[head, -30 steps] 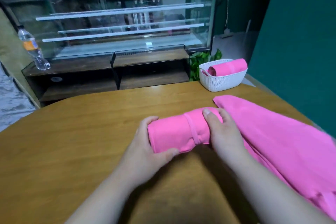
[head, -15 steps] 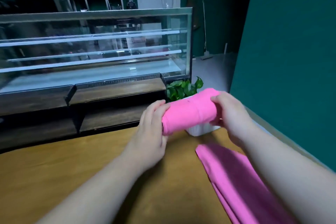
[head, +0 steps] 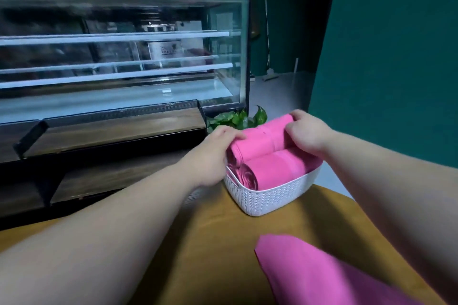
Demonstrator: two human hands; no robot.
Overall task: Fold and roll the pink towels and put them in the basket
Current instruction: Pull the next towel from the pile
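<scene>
- The basket (head: 270, 199) is white plastic with a woven-look, finely perforated wall and rounded corners. There is one, and it stands at the far edge of the brown wooden surface (head: 210, 242).
- Three pink towels are in view, all soft, matte cloth: two rolled and one loose.
- The held roll (head: 260, 142) is a thick cylinder with a stitched hem band crossing its middle. It lies along the far side of the basket, higher than the other roll, and its underside is hidden.
- The left hand (head: 215, 148) grips the left end of the held roll, fingers curled over the top.
- The right hand (head: 306, 135) grips the right end in the same way, knuckles up.
- The near roll (head: 270, 169) lies inside the basket just in front of the held roll and touching it. Its spiral end faces left.
- The loose towel (head: 322, 275) lies flat on the surface at the lower right, well apart from the basket.
- A leafy green plant (head: 238, 117) shows just behind the basket.
- A glass display case (head: 124, 57) with metal framing and shelf rails stands beyond the surface.
</scene>
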